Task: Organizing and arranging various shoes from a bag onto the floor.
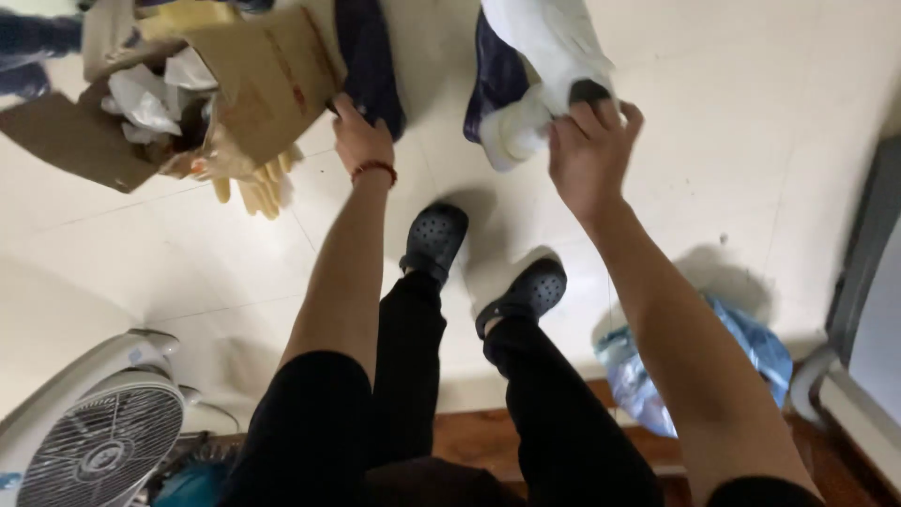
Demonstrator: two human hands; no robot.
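One white fan (94, 437) stood at the lower left, tilted, its round grille facing up. Above it lay one torn cardboard box (253, 80) with crumpled white paper (145, 94) inside, and a pair of pale yellow rubber gloves (258, 188) spilled out beneath its flap onto the white tiled floor (779, 141).

The person's left hand (361, 141), a red cord at the wrist, reached out just beside the box's right edge; its fingers pressed against a dark blue cloth (371, 56) that ran up out of view. Whether that hand was gripping the cloth or only touching it, I could not tell.

Below, two black perforated clogs (436, 239) stood on the tiles, one a little ahead of the other, under two black trouser legs.

The right hand (591, 155) was closed, fingers pinching the lower end of a white bundle (549, 42) with dark blue fabric along its left side. The bundle hung just above and to the left of that hand, touching the fingertips, well apart from the left hand.

One crumpled blue plastic bag (741, 352) lay on the floor under the right forearm, by a wooden edge (479, 437).
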